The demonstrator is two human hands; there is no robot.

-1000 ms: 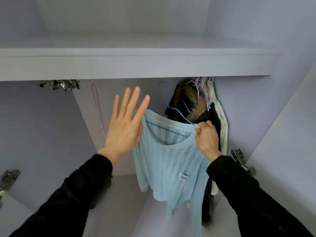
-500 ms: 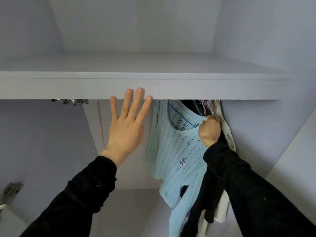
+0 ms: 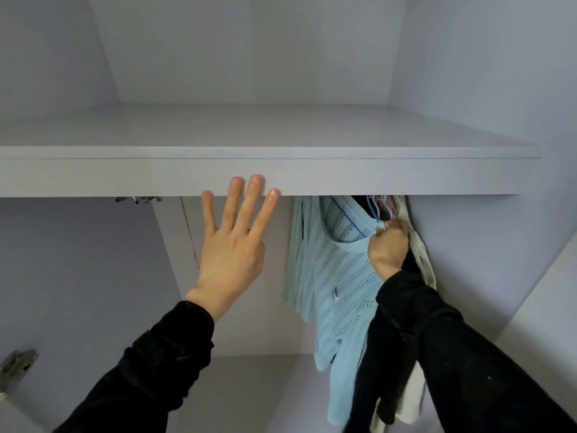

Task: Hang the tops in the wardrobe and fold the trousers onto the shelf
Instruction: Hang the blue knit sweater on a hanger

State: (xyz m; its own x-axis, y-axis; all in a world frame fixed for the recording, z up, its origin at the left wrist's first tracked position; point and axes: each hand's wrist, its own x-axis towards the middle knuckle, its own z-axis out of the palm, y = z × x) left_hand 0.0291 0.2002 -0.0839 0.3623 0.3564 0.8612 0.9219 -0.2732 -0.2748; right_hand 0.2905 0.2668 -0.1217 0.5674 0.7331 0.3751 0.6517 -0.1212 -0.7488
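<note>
Pink cord (image 3: 189,232): hangs down the back panel, just left of the left fingers (image 3: 237,198). Metal hinge bracket (image 3: 139,199): further left, level with those fingertips. Second metal hinge (image 3: 17,365): well below and left of them. Pink wire hangers (image 3: 385,205): bunched just above the right fingers (image 3: 382,228).

The single head-worn camera looks forward and slightly upward into the wardrobe from close range, the shelf (image 3: 281,175) edge crossing the frame at 12 o'clock (wide-angle, so edges bow), both hands entering from 6 o'clock.
</note>
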